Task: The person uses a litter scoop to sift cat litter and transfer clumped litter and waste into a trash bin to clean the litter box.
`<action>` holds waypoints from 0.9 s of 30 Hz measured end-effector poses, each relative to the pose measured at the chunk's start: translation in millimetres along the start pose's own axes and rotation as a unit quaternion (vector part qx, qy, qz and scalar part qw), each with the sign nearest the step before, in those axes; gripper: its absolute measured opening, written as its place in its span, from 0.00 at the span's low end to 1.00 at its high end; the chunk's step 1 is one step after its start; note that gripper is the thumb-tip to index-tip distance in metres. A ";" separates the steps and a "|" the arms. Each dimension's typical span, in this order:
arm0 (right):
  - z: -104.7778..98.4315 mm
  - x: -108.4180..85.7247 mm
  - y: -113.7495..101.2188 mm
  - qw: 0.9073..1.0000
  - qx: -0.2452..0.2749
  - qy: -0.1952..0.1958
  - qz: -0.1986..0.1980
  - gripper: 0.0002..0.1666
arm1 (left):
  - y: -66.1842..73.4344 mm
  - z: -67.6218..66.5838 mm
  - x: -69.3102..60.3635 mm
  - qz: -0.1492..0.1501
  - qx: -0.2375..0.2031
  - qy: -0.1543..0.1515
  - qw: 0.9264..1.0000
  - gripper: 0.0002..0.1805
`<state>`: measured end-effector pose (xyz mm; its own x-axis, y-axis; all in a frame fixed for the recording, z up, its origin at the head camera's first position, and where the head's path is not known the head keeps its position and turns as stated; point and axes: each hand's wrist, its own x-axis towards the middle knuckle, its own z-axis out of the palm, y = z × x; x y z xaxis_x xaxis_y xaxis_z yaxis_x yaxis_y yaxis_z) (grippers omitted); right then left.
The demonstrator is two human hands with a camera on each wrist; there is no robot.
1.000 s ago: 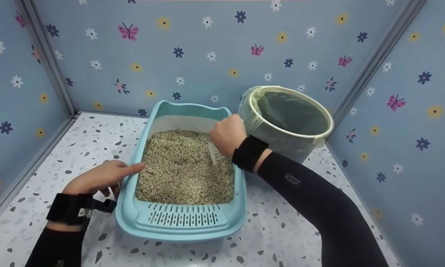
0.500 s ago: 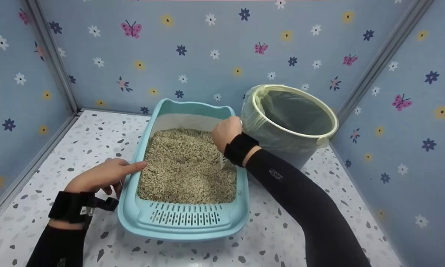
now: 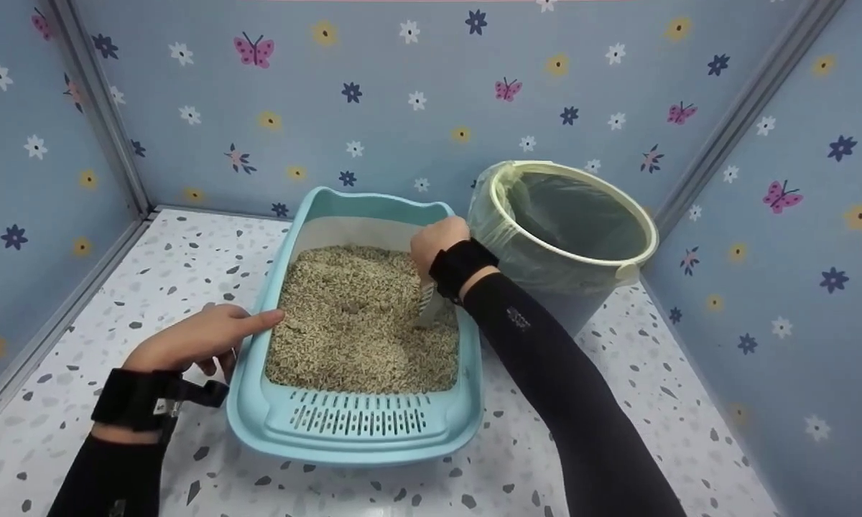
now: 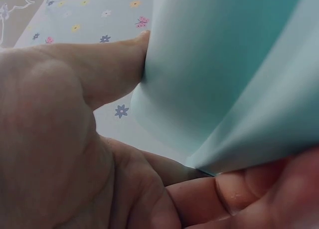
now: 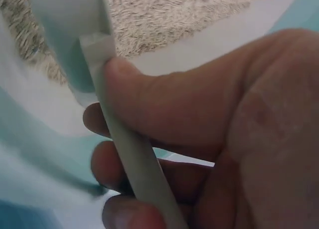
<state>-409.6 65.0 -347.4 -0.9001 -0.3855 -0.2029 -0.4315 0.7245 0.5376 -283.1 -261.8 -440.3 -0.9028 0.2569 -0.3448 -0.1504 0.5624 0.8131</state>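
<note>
1. The left hand (image 3: pixel 205 337) grips the left rim of the blue tray (image 3: pixel 352 446), thumb over the edge.
2. The right hand (image 3: pixel 438 243) holds the scoop (image 5: pixel 134 159) by its handle, blade in the litter (image 3: pixel 352 352) near the tray's right side.
3. A bag-lined bin (image 3: pixel 589 305) stands just right of the tray.

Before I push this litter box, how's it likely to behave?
The litter box is probably fairly heavy, given its broad bed of litter. Its wide, low shape suggests it would slide rather than tip. The loose litter may shift if jerked.
</note>
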 end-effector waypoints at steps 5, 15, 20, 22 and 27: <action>-0.7 4.9 3.8 0.999 0.038 -0.021 -0.009 0.19 | 2.1 0.2 -0.9 0.004 -0.002 0.000 1.000 0.39; 10.3 16.3 7.2 0.993 0.108 -0.049 -0.030 0.22 | -0.7 0.3 1.3 0.000 0.002 -0.005 1.000 0.38; 15.3 24.4 8.5 0.991 0.118 -0.049 -0.033 0.26 | 0.9 -0.6 0.2 0.000 0.006 -0.004 1.000 0.39; 16.4 26.0 6.3 0.990 0.126 -0.040 -0.042 0.30 | 1.5 -1.1 -1.4 -0.004 0.006 -0.002 1.000 0.40; 23.5 29.1 -4.6 0.979 0.186 -0.032 -0.073 0.32 | 2.7 -0.1 -1.8 -0.008 0.000 -0.002 1.000 0.41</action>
<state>-435.2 63.9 -375.1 -0.8241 -0.4721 -0.3130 -0.5369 0.8271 0.1664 -281.9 -260.8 -437.4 -0.8984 0.2513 -0.3603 -0.1650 0.5670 0.8070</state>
